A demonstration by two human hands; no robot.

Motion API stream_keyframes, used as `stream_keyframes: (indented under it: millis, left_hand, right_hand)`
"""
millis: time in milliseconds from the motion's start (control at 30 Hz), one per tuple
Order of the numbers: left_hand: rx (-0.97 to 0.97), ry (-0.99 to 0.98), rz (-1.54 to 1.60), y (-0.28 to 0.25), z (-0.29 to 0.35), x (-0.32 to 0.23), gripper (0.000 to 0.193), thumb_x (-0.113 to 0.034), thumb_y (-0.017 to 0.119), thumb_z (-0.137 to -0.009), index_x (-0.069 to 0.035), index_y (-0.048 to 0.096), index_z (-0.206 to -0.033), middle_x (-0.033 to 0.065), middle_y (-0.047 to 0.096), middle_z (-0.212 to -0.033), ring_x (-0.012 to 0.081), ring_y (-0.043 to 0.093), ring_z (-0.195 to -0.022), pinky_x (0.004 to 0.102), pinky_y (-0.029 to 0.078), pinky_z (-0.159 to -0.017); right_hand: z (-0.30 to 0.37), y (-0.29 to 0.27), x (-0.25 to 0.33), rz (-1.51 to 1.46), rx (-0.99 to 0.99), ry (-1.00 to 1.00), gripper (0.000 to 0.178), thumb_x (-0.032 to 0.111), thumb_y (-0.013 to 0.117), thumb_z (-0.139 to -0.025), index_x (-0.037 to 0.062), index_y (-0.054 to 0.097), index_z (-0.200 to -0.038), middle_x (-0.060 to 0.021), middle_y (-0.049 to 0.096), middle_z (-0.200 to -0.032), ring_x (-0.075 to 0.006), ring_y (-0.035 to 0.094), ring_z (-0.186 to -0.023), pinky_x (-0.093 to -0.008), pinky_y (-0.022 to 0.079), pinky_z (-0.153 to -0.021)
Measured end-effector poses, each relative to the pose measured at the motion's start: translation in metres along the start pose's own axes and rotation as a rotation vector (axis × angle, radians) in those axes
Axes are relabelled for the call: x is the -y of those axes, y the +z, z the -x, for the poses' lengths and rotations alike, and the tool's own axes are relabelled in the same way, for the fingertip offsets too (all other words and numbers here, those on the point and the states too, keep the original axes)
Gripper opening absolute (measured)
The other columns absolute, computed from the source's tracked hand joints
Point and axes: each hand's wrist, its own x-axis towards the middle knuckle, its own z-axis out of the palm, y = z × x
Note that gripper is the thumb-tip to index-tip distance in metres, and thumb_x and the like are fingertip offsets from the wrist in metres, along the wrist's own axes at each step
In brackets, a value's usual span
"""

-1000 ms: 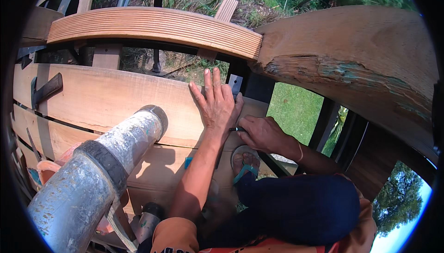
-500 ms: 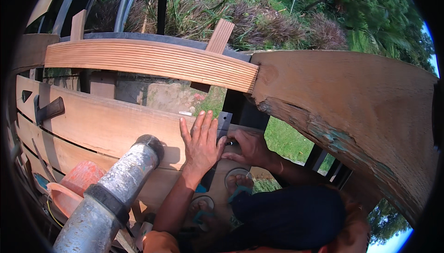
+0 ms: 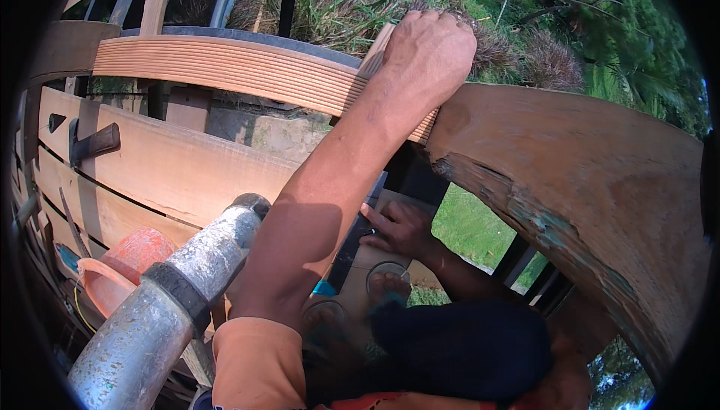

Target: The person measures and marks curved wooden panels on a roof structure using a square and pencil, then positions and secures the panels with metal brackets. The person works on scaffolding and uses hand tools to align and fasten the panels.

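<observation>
My left hand (image 3: 431,54) is a closed fist raised over the far end of a grooved wooden board (image 3: 232,69), against a short upright wooden stake (image 3: 376,49). Its fingertips are hidden, so what it grips cannot be made out. Lower down, my right hand (image 3: 403,228) pinches a small dark pen (image 3: 368,232), with the index finger stretched forward. Beside that finger a dark metal ruler (image 3: 348,251) lies across a wooden plank, a blue part (image 3: 324,288) near its close end. My left forearm covers part of the ruler and plank.
A paint-spattered metal pipe (image 3: 202,260) rises at the lower left, beside an orange-red plastic container (image 3: 112,282). A hatchet-like tool (image 3: 96,145) rests at the wide planks (image 3: 180,170). A thick rough-edged slab (image 3: 570,155) fills the right. My feet (image 3: 390,284) are below; plants grow beyond.
My left hand has left the ruler and reached up and away to the stake, closing into a fist. My right hand stays by the ruler with the pen. The view has shifted slightly.
</observation>
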Motion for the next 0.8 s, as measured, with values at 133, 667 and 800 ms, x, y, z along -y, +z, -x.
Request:
stream_keyframes:
  millis: [133, 667, 800]
  left_hand:
    - [0.279, 0.213, -0.216, 0.069, -0.031, 0.0, 0.032, -0.015, 0.054, -0.098, -0.003, 0.068, -0.124, 0.0217, 0.063, -0.133, 0.0326, 0.055, -0.131, 0.05, 0.039, -0.113]
    - [0.647, 0.024, 0.148, 0.035, 0.034, -0.01, 0.031, -0.016, 0.065, -0.076, 0.0, 0.077, -0.099, 0.0234, 0.074, -0.104, 0.0384, 0.072, -0.1, 0.0457, 0.057, -0.087]
    - [0.513, 0.18, 0.109, 0.043, 0.046, 0.003, 0.05, -0.026, 0.07, -0.074, 0.002, 0.068, -0.115, 0.0224, 0.07, -0.121, 0.0379, 0.066, -0.116, 0.0464, 0.049, -0.102]
  right_hand:
    - [0.0, 0.004, 0.0, 0.007, -0.008, 0.009, 0.07, 0.05, 0.078, -0.079, 0.0213, 0.062, -0.141, -0.0005, 0.046, -0.076, -0.0161, 0.053, -0.067, -0.0309, 0.045, -0.058]
    - [0.004, 0.004, 0.002, 0.015, -0.047, 0.027, 0.071, 0.051, 0.08, -0.077, 0.0211, 0.063, -0.139, -0.0047, 0.048, -0.08, -0.0215, 0.054, -0.067, -0.0351, 0.047, -0.06]
    - [0.004, 0.007, 0.008, 0.039, -0.108, 0.019, 0.067, 0.054, 0.076, -0.08, 0.0207, 0.063, -0.137, -0.0065, 0.052, -0.085, -0.0239, 0.06, -0.072, -0.0377, 0.05, -0.063]
